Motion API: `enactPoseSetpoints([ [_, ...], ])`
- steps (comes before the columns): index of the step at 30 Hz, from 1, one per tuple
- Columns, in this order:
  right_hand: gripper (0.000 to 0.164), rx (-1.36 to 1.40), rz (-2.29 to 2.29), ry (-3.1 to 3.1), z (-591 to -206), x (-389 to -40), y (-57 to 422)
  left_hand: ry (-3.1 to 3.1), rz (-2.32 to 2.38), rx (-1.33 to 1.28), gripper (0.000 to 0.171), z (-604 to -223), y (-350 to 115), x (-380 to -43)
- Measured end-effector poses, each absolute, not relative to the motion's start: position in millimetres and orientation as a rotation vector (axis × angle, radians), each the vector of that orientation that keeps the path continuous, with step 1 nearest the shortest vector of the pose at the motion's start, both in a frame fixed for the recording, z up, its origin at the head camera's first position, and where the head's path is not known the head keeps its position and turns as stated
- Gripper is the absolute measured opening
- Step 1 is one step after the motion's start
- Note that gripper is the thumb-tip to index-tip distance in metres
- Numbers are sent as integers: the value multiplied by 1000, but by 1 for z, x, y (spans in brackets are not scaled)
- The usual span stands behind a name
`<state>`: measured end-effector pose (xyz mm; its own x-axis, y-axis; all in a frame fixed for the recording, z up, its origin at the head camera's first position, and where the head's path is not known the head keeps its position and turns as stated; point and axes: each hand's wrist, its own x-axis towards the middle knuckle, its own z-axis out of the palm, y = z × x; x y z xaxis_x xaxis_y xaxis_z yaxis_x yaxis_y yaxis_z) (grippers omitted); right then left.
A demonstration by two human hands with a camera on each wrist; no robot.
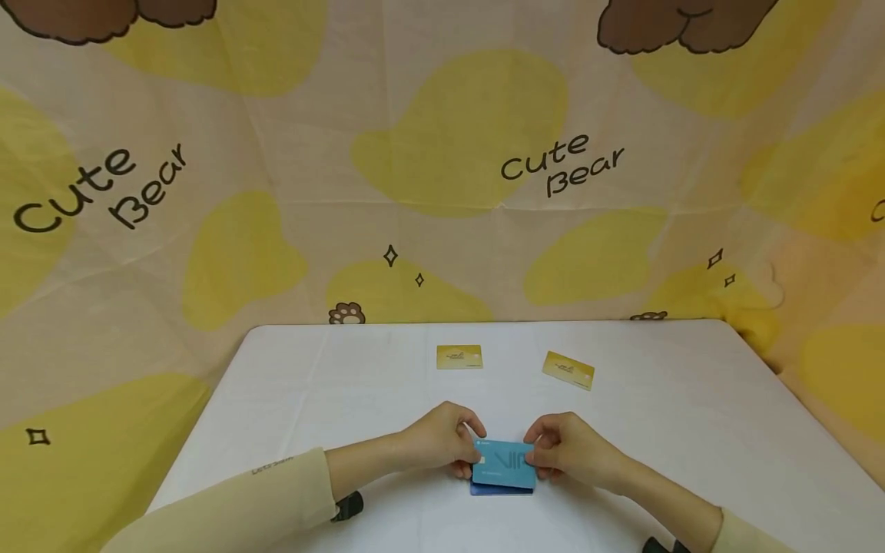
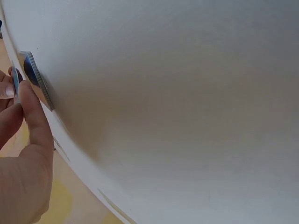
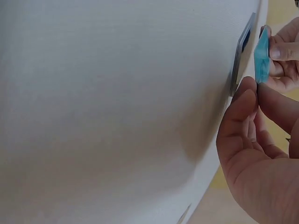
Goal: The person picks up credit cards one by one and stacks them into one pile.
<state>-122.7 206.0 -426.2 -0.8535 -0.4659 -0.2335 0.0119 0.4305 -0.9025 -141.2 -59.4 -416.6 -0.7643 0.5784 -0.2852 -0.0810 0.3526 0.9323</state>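
Observation:
Between both hands, a light blue card [image 1: 503,464] marked "VIP" is held a little above a small stack of cards [image 2: 38,80], whose dark blue top card [image 1: 502,489] shows below it in the head view. My left hand [image 1: 442,439] pinches the light blue card's left edge between thumb and fingers. At the opposite edge, my right hand [image 1: 568,449] pinches the same card. In the right wrist view the light blue card [image 3: 262,58] appears nearly edge-on, apart from the stack [image 3: 241,56] on the table.
Two gold cards lie farther back on the white table [image 1: 359,399]: one gold card [image 1: 459,357] near the middle, another gold card [image 1: 568,370], tilted, to its right. A patterned yellow and beige cloth [image 1: 442,192] hangs behind the table.

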Motion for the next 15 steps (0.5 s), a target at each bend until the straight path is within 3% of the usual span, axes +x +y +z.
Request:
enactPoseSetpoints([
  [15, 12, -445, -1324, 2298, -433, -120, 202, 2159, 1344, 404, 16, -418, -56, -128],
])
